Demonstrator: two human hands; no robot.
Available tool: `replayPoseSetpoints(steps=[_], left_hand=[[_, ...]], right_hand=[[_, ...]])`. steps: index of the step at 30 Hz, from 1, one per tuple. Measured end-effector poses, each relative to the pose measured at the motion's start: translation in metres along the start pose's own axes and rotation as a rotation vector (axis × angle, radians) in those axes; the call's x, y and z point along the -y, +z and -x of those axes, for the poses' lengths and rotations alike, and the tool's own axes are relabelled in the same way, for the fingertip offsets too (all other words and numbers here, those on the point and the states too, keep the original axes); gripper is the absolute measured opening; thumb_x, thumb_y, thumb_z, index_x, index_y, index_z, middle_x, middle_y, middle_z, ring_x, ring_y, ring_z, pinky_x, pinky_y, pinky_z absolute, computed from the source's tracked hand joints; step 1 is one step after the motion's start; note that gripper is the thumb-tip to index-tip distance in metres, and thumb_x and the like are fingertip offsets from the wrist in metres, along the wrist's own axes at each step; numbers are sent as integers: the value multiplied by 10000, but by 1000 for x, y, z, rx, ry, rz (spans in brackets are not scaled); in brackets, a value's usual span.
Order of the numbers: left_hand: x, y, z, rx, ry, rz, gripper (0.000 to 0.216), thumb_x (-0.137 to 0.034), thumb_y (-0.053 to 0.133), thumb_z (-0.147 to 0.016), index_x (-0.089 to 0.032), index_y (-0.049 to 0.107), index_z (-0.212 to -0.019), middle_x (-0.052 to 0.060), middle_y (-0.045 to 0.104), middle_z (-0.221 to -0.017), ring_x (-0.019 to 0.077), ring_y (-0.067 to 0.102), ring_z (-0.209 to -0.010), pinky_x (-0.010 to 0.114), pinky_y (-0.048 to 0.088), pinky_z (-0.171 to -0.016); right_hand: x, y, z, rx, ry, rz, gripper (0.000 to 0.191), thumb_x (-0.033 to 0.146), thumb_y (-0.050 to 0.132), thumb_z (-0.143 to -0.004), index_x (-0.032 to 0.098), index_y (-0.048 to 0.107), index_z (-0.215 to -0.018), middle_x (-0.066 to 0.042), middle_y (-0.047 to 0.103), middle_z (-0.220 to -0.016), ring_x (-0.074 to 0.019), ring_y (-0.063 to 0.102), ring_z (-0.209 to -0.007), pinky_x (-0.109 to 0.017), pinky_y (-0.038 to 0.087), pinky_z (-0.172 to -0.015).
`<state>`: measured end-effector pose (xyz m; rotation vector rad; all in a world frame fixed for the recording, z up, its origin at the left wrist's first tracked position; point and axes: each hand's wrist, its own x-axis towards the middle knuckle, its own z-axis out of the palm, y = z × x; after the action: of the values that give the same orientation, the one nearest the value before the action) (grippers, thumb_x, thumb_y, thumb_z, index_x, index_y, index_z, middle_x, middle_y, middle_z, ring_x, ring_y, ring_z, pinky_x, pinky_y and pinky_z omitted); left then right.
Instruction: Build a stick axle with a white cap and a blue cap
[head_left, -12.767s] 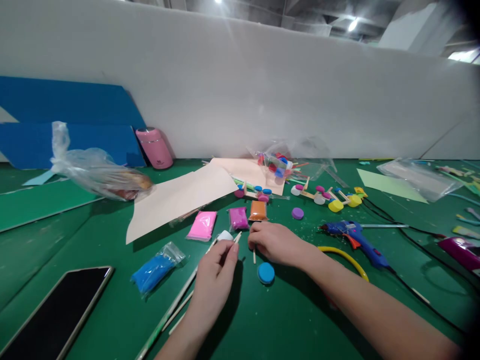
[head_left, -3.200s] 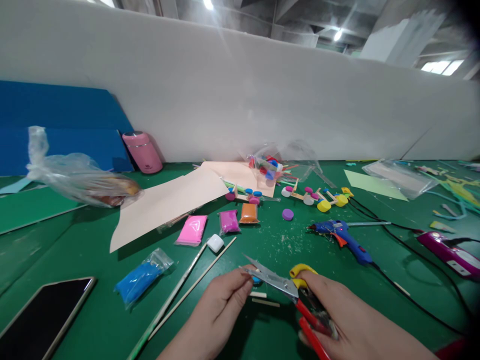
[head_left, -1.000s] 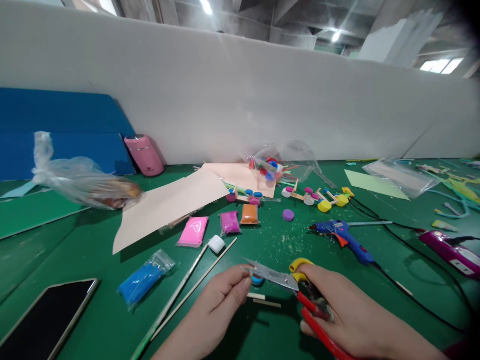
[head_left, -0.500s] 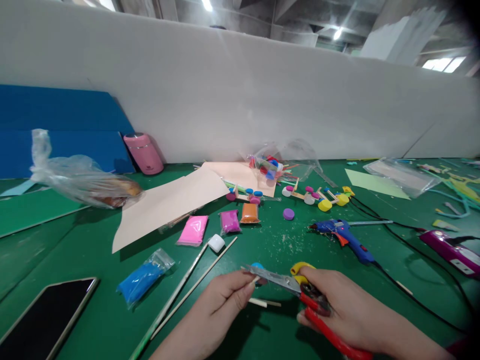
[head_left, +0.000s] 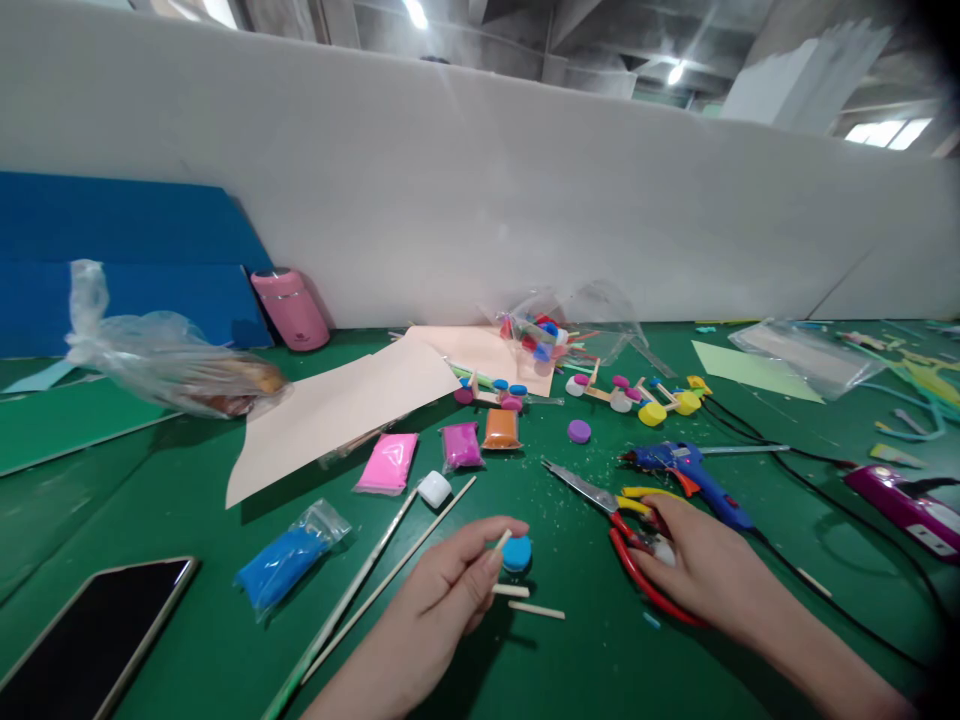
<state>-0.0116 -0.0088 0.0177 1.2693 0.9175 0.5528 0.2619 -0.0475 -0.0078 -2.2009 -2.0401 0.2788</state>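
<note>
Currently, I watch through the head view as the person's left hand (head_left: 442, 592) pinches a short, pale wooden stick (head_left: 503, 541) between thumb and forefinger, its end poking up past the fingertips. In the right hand (head_left: 701, 545) I see steel-bladed scissors with red and yellow handles (head_left: 592, 490): the fingers are wrapped about the handles, and the blades point away to the left. Whether the blades rest on the green tabletop (head_left: 585, 665) I cannot tell. Just beyond the left fingertips I find a round, bright blue disc (head_left: 516, 554). Near that hand, two more cut lengths of pale wood lie on the table: the nearer stick piece (head_left: 513, 591) is partly hidden by the fingers, and the farther stick piece (head_left: 537, 610) lies in full sight. Left of them I make out a long, thin wooden stick (head_left: 397, 573), slanting beside a rounded white block (head_left: 434, 489). Farther back sit small clear packets of pink (head_left: 387, 463), magenta (head_left: 461, 446) and orange (head_left: 502, 429) material. Near the right hand, beyond the scissors, I have a blue glue gun with an orange trigger (head_left: 712, 495).
</note>
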Motion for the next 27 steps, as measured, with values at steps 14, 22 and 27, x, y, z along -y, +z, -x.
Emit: replayPoseSetpoints(steps=[14,22,27], left_hand=[[1,2,-2,75,-14,102,313,-453,411,-832,-182,530,-933,-76,277,-563,84,231,-489,218,170,-444],[-10,0,2,68,48,-109,291,-394,405,-850,-166,586,-838,-54,381,-599,92,319,-540,207,262,-501],[-13,4,4,86,99,-171,299,-342,390,-864,-170,620,-945,-4,551,-750,136,451,-706,223,344,-665]], right_hand=[[94,-26,-9,-90,-406,-622,168,237,448,-848,208,575,-953,-39,606,-902,-156,555,-835,-253,428,-744],[115,-41,-24,121,-505,-612,207,157,437,-852,168,593,-717,19,579,-705,-89,519,-651,-180,379,-598],[111,-49,-30,213,-600,-501,168,120,446,-823,161,580,-729,18,572,-698,-90,504,-642,-180,367,-596]])
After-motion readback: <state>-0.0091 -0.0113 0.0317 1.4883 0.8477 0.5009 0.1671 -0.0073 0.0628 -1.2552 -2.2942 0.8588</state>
